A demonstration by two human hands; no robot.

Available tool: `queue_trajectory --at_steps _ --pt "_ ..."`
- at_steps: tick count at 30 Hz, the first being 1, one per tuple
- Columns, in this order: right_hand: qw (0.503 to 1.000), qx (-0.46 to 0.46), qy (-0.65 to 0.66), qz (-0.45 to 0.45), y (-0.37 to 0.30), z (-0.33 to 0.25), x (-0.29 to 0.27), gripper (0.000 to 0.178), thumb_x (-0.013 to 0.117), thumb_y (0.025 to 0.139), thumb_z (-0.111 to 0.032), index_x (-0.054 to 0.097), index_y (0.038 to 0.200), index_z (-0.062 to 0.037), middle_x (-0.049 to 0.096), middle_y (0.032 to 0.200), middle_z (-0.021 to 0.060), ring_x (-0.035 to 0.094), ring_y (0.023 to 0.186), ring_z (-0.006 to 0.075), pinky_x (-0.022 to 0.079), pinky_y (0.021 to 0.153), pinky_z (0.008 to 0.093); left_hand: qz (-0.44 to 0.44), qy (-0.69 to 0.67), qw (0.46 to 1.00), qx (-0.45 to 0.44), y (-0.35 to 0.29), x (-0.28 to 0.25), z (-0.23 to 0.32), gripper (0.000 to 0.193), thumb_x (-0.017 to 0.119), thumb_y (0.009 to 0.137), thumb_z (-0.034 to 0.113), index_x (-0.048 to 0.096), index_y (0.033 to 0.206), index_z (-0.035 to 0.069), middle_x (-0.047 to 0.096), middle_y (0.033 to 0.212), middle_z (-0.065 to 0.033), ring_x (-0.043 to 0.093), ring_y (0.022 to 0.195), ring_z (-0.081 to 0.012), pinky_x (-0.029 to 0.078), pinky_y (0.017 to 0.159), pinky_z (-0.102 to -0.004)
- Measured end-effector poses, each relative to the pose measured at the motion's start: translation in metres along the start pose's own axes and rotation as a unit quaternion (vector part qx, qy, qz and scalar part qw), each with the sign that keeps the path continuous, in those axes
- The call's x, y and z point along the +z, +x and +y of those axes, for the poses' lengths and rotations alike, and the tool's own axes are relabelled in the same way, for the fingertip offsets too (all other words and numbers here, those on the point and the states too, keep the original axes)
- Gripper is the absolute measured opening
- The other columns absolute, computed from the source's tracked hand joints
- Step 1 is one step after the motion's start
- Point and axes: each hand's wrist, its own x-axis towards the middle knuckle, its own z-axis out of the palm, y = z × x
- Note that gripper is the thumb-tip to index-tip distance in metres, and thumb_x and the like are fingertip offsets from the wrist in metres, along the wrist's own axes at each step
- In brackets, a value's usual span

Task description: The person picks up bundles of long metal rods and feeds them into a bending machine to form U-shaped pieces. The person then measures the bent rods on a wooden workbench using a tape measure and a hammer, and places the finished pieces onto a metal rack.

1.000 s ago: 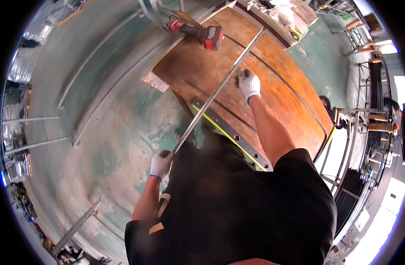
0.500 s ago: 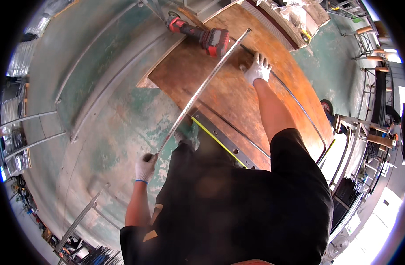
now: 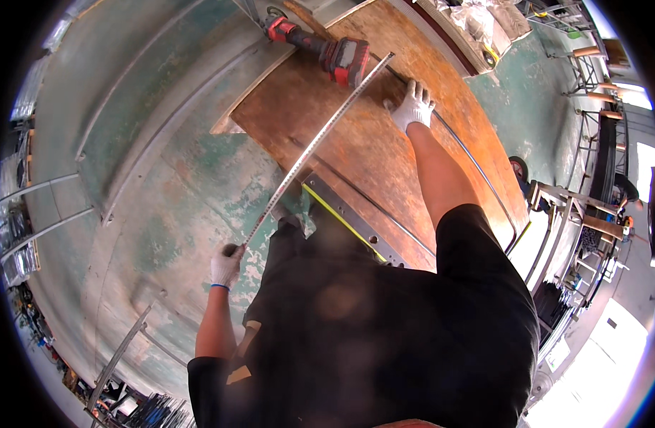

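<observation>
My left hand [image 3: 225, 267], in a white glove with a blue cuff, is closed on the near end of a long measuring tape blade [image 3: 305, 156]. The blade slants up and right across the wooden board [image 3: 299, 100], its far tip beside a red and black cordless power tool [image 3: 344, 61]. My right hand [image 3: 413, 107], also gloved in white, is closed over a thin bent metal rod [image 3: 473, 158] on the board. The rod's other long side [image 3: 370, 200] lies nearer me. Its part under my right palm is hidden.
A dark flat bar with holes and a yellow-green edge [image 3: 349, 217] lies along the board's near side. Curved metal tubing [image 3: 170, 118] stands over the green, worn floor at left. Wrapped packages [image 3: 488, 28] sit beyond the board; metal racks [image 3: 588, 107] line the right.
The whole view has shifted slightly. The tape blade's far tip has come a little toward me and left against the power tool. Both hands keep their holds.
</observation>
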Motion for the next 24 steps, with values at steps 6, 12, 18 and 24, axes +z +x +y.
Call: queue_trajectory --at_steps 6,12,18,24 --pt "1.0 -0.005 0.002 0.005 0.002 0.001 0.006 0.107 0.074 0.09 -0.061 0.027 0.167 -0.004 0.031 0.172 0.0189 0.026 0.16 0.0402 0.021 0.128 0.06 0.008 0.012 1.0 -0.01 0.0 -0.003 -0.008 0.035 0.08 0.098 0.031 0.077 0.104 -0.003 0.078 0.088 -0.0106 0.069 0.083 -0.0143 0.055 0.077 -0.0325" --pt "1.0 0.003 0.002 0.009 0.004 0.004 0.013 0.107 0.074 0.09 -0.062 0.027 0.168 -0.0049 0.032 0.172 0.0177 0.026 0.16 0.0389 0.022 0.128 0.0598 0.013 0.064 0.998 -0.026 0.008 -0.005 -0.038 0.043 0.079 0.096 0.042 0.079 0.11 0.001 0.08 0.098 -0.0164 0.077 0.092 -0.0246 0.057 0.083 -0.0377" --pt "1.0 -0.001 -0.022 0.0 0.006 0.002 0.017 0.107 0.072 0.09 -0.064 0.027 0.167 -0.0051 0.03 0.173 0.017 0.026 0.16 0.0366 0.022 0.127 0.0594 0.016 0.085 0.996 -0.029 0.014 -0.012 -0.041 0.047 0.078 0.096 0.046 0.079 0.111 0.001 0.08 0.101 -0.019 0.078 0.096 -0.0294 0.057 0.086 -0.039" --pt "0.999 0.004 -0.032 -0.015 0.008 0.001 0.015 0.107 0.07 0.091 -0.065 0.025 0.168 -0.0054 0.027 0.176 0.0166 0.024 0.161 0.0354 0.021 0.129 0.0588 0.022 0.069 0.997 -0.015 0.018 -0.025 -0.021 0.044 0.078 0.096 0.043 0.079 0.109 0.0 0.08 0.1 -0.0177 0.077 0.093 -0.0269 0.057 0.085 -0.0379"
